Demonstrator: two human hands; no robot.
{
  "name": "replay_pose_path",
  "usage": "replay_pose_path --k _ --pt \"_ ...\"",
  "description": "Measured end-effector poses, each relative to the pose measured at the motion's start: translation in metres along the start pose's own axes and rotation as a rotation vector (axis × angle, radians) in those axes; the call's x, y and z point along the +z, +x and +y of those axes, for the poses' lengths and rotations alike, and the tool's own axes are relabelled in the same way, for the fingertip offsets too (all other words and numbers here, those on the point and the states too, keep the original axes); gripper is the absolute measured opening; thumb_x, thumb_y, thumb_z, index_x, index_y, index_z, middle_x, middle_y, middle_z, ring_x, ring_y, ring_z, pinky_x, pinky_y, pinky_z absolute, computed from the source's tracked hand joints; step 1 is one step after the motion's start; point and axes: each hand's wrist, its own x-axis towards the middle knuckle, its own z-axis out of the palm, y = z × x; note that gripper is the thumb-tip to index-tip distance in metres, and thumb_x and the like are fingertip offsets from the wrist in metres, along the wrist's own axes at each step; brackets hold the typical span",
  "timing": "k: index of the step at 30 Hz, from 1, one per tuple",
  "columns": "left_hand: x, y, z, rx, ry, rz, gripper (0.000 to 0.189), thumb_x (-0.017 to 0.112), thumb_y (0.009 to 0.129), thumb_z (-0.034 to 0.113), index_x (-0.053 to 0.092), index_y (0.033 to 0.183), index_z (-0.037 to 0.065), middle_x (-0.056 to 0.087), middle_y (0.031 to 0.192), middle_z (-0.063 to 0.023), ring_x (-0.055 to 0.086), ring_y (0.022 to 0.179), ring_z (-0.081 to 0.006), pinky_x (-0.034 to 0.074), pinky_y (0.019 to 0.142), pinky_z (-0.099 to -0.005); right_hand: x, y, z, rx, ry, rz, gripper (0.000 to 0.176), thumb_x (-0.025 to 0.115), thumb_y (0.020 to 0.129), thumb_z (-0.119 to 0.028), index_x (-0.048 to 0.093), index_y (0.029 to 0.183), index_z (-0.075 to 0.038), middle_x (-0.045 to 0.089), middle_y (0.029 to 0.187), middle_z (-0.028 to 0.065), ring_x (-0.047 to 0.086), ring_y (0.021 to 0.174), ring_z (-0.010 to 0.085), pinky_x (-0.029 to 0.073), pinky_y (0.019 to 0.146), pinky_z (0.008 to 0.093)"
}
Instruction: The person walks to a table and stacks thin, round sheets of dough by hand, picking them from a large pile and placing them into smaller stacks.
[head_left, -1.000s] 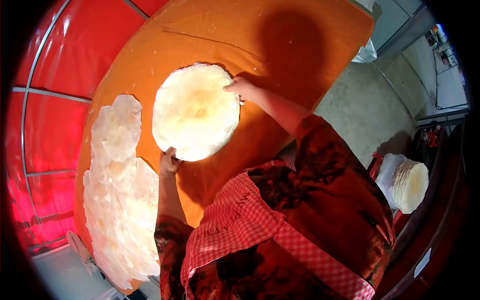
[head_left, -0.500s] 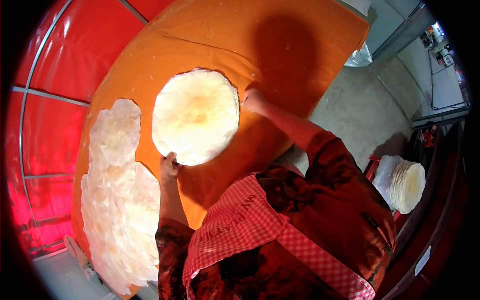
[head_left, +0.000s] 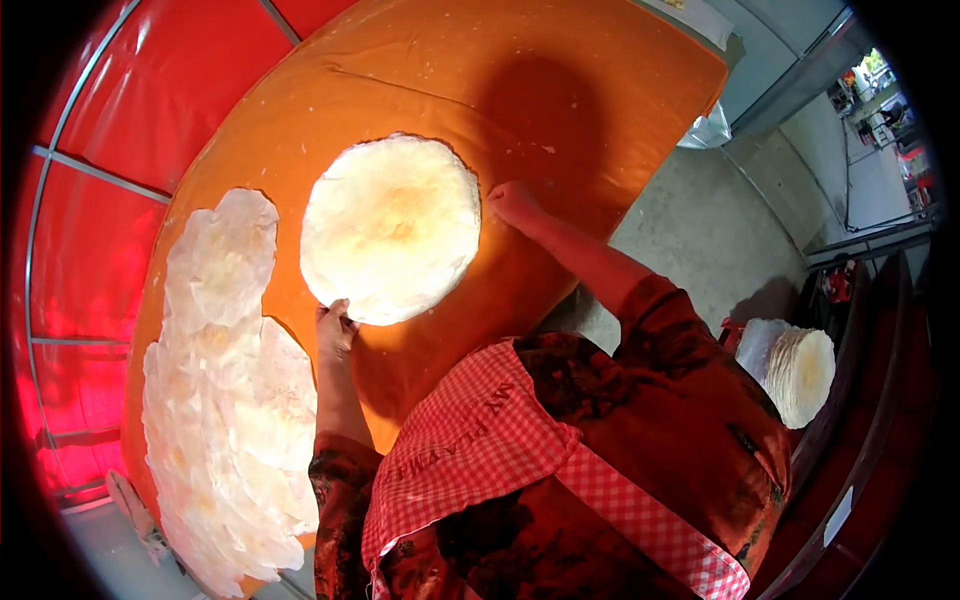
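Note:
A round stack of thin pale flatbreads [head_left: 390, 230], browned a little in the middle, lies on the orange cloth-covered table [head_left: 420, 60]. At its lower left rim is my left hand [head_left: 335, 328], with fingers bent against the edge as if gripping it. My right hand [head_left: 514, 204] is closed just off the right rim, with its fingers pressed together. What those fingers hold, if anything, is too small to make out. To the left, many loose sheets of flatbread [head_left: 230, 430] overlap in a long spread, close to my left forearm.
Red sheeting on a metal frame [head_left: 100, 170] borders the table's left side. Another flatbread stack [head_left: 800, 378], partly in clear plastic, stands at the right near dark rails. Beyond the table's right edge is a grey floor [head_left: 680, 220]. A clear plastic bag [head_left: 708, 130] hangs by the far corner.
The view has shifted slightly, moving the background and the loose sheets a little left. Both hands stay at about the same places around the stack, with the right hand still closed.

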Motion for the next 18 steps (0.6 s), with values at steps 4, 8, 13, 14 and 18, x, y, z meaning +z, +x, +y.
replay_pose_path --k 4,8,13,14,18 --pt "-0.005 0.001 0.0 0.016 -0.02 -0.037 0.026 0.066 0.081 0.003 0.053 0.1 0.016 0.062 0.088 -0.0004 0.062 0.076 -0.0183 0.054 0.056 -0.0381 0.013 -0.008 -0.016 0.146 0.317 -0.075 0.01 0.059 0.081 -0.009 0.063 0.078 -0.001 0.059 0.067 0.0075 0.054 0.053 0.0159 0.043 0.046 0.0307" --pt "-0.01 0.007 -0.003 0.012 -0.058 -0.121 0.029 0.064 0.082 0.001 0.053 0.106 0.013 0.063 0.099 -0.0052 0.065 0.087 -0.0235 0.059 0.062 -0.041 0.011 -0.016 -0.029 0.169 0.539 -0.089 0.01 0.06 0.082 -0.012 0.064 0.082 -0.003 0.061 0.072 0.0077 0.057 0.059 0.0169 0.046 0.051 0.0293" --pt "-0.01 0.007 -0.004 0.031 -0.093 -0.124 0.03 0.062 0.083 -0.001 0.053 0.108 0.012 0.063 0.101 -0.0068 0.065 0.09 -0.0251 0.059 0.066 -0.0431 0.018 -0.036 -0.075 0.323 0.853 -0.185 0.029 0.063 0.081 -0.015 0.061 0.106 -0.001 0.066 0.096 0.0132 0.067 0.083 0.0253 0.055 0.071 0.0347" --pt "-0.01 0.006 -0.004 0.036 -0.102 -0.128 0.029 0.062 0.083 -0.001 0.053 0.107 0.012 0.063 0.101 -0.0069 0.064 0.09 -0.0251 0.059 0.067 -0.0432 0.016 -0.044 -0.087 0.312 0.797 -0.218 0.034 0.063 0.081 -0.014 0.059 0.111 0.0 0.066 0.101 0.0145 0.067 0.088 0.0268 0.055 0.075 0.0372" --pt "-0.011 0.008 -0.005 0.035 -0.12 -0.152 0.028 0.062 0.084 0.0 0.053 0.108 0.011 0.063 0.102 -0.0078 0.064 0.093 -0.026 0.059 0.069 -0.0439 0.035 -0.036 -0.105 0.153 0.659 -0.128 0.039 0.062 0.082 -0.013 0.057 0.118 0.002 0.064 0.109 0.0148 0.066 0.092 0.0288 0.054 0.083 0.0432"
